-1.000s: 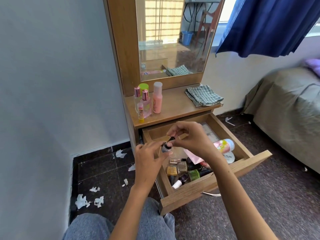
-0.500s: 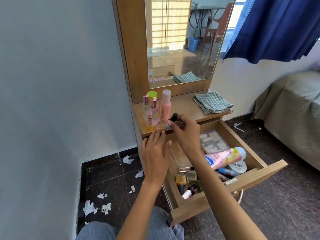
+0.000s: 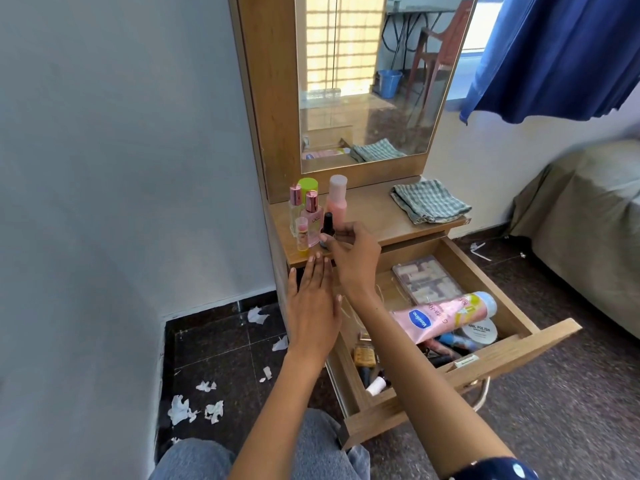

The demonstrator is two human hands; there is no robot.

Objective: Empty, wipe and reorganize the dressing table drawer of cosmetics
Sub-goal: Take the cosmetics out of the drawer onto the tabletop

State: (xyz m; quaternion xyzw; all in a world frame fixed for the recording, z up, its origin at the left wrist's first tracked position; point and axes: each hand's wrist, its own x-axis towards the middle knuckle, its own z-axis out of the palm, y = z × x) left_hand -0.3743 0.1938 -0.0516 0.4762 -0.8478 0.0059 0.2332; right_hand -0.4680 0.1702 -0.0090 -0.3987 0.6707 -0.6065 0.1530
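A person sits facing a wooden dressing table [image 3: 377,220] with its drawer [image 3: 512,355] pulled out toward them. The right hand [image 3: 353,251] reaches over the drawer's back corner to the tabletop's front left, its thumb and fingertips pinched around a small dark nail polish bottle [image 3: 327,230] that stands upright near the table's front edge. The bottle sits just beside a cluster of bottles: two with pink caps [image 3: 311,216], a tiny yellow-based one [image 3: 302,237], a tall pink bottle [image 3: 336,199] and a green-capped one [image 3: 307,187] behind. The left hand [image 3: 311,303] hovers flat and relaxed, fingers straight and together, holding nothing, just below the table's front edge beside the drawer's left side. A folded checked cloth [image 3: 429,202] lies at the tabletop's right end, with bare wood between it and the bottles. Inside the drawer lie a pink lotion tube [image 3: 443,317], a clear compartment box [image 3: 427,280], a round white tub [image 3: 481,332] and small bottles crowded at the front. Scraps of white paper [image 3: 180,408] litter the dark floor to the left.
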